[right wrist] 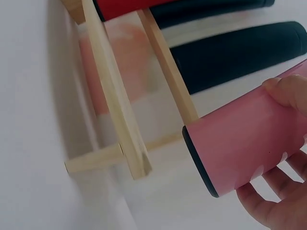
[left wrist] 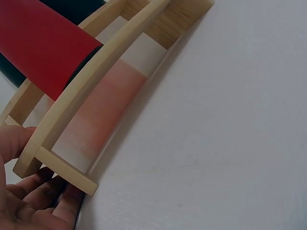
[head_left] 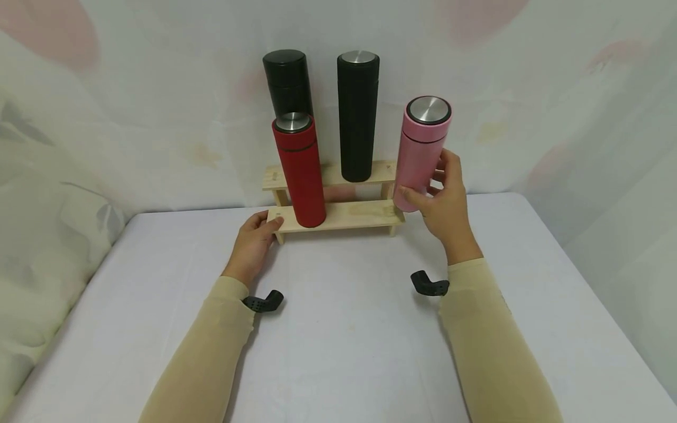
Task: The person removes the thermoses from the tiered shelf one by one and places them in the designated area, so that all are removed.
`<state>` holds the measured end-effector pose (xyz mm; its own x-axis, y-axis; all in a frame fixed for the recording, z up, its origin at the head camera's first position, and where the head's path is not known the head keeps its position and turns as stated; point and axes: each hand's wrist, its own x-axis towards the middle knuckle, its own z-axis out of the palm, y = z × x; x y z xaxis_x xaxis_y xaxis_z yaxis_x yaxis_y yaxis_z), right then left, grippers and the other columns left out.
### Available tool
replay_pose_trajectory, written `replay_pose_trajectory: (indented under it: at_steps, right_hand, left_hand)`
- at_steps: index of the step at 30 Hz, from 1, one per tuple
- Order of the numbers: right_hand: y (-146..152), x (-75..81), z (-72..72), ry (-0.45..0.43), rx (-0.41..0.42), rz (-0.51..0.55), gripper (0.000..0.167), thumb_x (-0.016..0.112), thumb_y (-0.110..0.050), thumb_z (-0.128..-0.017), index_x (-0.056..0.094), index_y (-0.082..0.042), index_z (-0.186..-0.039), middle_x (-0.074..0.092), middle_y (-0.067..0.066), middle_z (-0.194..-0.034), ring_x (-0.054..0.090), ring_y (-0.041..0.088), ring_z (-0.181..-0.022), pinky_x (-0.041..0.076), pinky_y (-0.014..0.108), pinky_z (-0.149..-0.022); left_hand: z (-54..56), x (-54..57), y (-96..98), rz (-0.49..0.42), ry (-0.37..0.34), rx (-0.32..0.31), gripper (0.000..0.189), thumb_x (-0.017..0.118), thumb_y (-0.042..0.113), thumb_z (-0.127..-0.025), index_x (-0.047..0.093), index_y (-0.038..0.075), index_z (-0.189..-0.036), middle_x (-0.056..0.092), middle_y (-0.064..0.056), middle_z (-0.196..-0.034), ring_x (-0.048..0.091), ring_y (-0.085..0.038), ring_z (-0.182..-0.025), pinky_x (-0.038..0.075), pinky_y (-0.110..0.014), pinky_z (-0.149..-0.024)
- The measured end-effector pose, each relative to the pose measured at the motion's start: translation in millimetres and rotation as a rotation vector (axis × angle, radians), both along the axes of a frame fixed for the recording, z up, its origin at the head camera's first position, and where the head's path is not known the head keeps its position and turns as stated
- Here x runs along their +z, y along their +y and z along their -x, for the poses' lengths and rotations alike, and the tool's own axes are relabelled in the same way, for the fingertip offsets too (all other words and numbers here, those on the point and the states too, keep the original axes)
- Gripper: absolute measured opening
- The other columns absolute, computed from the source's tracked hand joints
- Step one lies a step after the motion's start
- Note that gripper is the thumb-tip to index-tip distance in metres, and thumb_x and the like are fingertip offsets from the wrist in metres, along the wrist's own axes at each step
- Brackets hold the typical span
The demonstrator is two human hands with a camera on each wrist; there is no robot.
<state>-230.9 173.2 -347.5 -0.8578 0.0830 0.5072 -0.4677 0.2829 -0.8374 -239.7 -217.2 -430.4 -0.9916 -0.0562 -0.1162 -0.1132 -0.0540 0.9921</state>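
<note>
A two-step wooden rack (head_left: 359,212) stands at the back of the table. My left hand (head_left: 252,244) grips the left end of its lower step, thumb on top and fingers beneath. In my right hand (head_left: 443,205) is a pink thermos flask (head_left: 420,150), held by its lower half, slightly tilted. In the right wrist view the flask's dark base (right wrist: 200,163) hangs off the rack's right end. A red thermos flask (head_left: 301,176) stands on the lower step, left of centre. Behind, a black flask (head_left: 358,117) stands on the upper step; another black flask (head_left: 288,82) is partly hidden by the red one.
A white cloth (head_left: 338,329) covers the table. Pale patterned fabric (head_left: 211,117) hangs close behind the rack, and more draped fabric (head_left: 47,247) rises along the left edge. A black wrist mount (head_left: 264,301) sticks out from each sleeve.
</note>
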Motion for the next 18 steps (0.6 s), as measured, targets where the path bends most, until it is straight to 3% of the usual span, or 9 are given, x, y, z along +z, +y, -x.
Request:
replay_pose_trajectory:
  at_steps: [18]
  right_hand:
    - [33.7, -12.2, 7.2, -0.065, -0.113, 0.048, 0.086, 0.088, -0.009, -0.091, 0.039, -0.016, -0.161, 0.053, 0.006, -0.147, 0.052, 0.021, -0.126, 0.052, 0.040, -0.101]
  left_hand:
    - [1.1, 0.8, 2.3, 0.030, -0.026, 0.014, 0.066, 0.068, 0.024, -0.110, 0.039, -0.002, -0.163, 0.048, -0.017, -0.163, 0.051, -0.024, -0.145, 0.040, -0.035, -0.121]
